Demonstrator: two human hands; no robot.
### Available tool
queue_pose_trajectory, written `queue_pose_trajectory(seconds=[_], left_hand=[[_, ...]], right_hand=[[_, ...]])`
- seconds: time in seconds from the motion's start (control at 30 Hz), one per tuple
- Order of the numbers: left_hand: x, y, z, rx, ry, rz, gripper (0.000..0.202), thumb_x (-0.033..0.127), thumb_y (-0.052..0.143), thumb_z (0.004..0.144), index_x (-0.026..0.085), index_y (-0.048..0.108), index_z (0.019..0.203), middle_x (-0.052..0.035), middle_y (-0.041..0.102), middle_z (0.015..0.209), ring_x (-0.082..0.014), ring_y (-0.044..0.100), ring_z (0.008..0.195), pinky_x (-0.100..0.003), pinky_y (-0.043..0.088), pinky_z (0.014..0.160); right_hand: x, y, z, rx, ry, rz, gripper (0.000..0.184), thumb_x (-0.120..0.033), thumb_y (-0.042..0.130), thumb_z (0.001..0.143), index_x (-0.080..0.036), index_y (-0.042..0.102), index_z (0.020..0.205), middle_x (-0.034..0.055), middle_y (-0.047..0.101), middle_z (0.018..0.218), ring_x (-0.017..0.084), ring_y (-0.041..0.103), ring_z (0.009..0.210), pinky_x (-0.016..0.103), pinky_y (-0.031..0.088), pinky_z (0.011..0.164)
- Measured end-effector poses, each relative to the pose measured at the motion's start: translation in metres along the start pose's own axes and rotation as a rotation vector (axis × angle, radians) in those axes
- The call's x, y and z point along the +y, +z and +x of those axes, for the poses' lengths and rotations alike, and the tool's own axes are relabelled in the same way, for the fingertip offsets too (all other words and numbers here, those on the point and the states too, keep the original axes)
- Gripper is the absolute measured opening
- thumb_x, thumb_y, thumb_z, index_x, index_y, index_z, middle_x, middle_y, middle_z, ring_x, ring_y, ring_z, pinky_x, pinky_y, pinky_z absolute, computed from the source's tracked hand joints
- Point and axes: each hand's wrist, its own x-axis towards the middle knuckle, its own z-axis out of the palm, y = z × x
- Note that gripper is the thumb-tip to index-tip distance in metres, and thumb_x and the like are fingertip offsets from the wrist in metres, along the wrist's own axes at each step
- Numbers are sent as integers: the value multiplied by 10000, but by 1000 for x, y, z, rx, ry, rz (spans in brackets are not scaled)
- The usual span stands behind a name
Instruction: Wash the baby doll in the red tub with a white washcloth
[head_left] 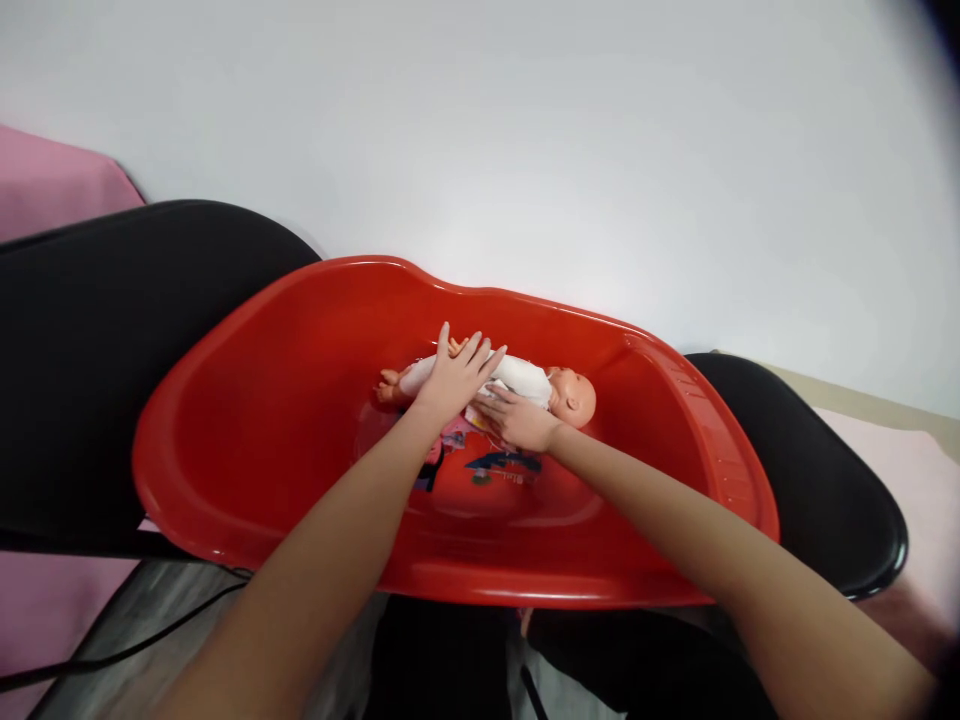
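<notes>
A red plastic baby tub (247, 420) rests across two black chairs. Inside it lies a baby doll (574, 395) in a white garment, head to the right, legs to the left. My left hand (455, 375) lies flat over the doll's legs and belly with its fingers spread, open. My right hand (521, 420) rests at the near side of the doll's torso, fingers stretched along the white cloth; whether they pinch the cloth is not visible. A coloured picture (495, 468) is printed on the tub's floor below the hands.
A black chair (112, 330) carries the tub's left end, and a second black chair (825, 480) its right end. A white wall (525, 130) stands behind. Pink fabric (45, 185) shows at far left. A dark cable (112, 655) runs across the floor at lower left.
</notes>
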Motion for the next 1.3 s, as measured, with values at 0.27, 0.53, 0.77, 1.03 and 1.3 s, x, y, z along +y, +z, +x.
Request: queue_pose_trajectory(seconds=[0.27,0.53,0.77,1.03,1.3], left_hand=[[4,6,3,37,-29,-140,601,74,329,1046,205,419,1626,-167,480,1627,-331,344,1562,-761,-19,1240],[3,16,4,102,0,-177,626,62,321,1033,178,394,1644,-187,481,1619,-345,333,1565,-744,-89,1238],[0,19,4,100,29,-177,656,78,326,1023,164,329,1673,-210,469,1623,-371,317,1571,-764,-151,1204],[4,1,2,10,-5,-132,594,93,293,1052,146,410,1633,-206,433,1649,-347,304,1585,-757,-76,1238],[5,2,3,27,-27,-62,576,98,296,1070,148,416,1632,-207,476,1602,-350,391,1515,-769,-4,1246]], right_hand=[[14,0,-99,-150,54,90,508,-45,356,1014,-38,614,1452,178,538,1578,258,369,1575,472,270,1345],[8,-9,-132,-128,-20,111,406,-112,431,1053,-46,684,1364,199,621,1489,279,431,1540,488,323,1319],[-21,-5,-11,-146,-165,186,456,-224,411,1092,8,621,1424,229,542,1559,298,431,1539,461,276,1340],[-1,17,29,-280,16,147,501,-60,404,1022,-26,551,1499,191,581,1532,280,526,1464,448,279,1310],[-2,21,-62,-321,127,231,415,-84,448,1005,-24,688,1339,226,652,1439,309,547,1448,490,439,1227]])
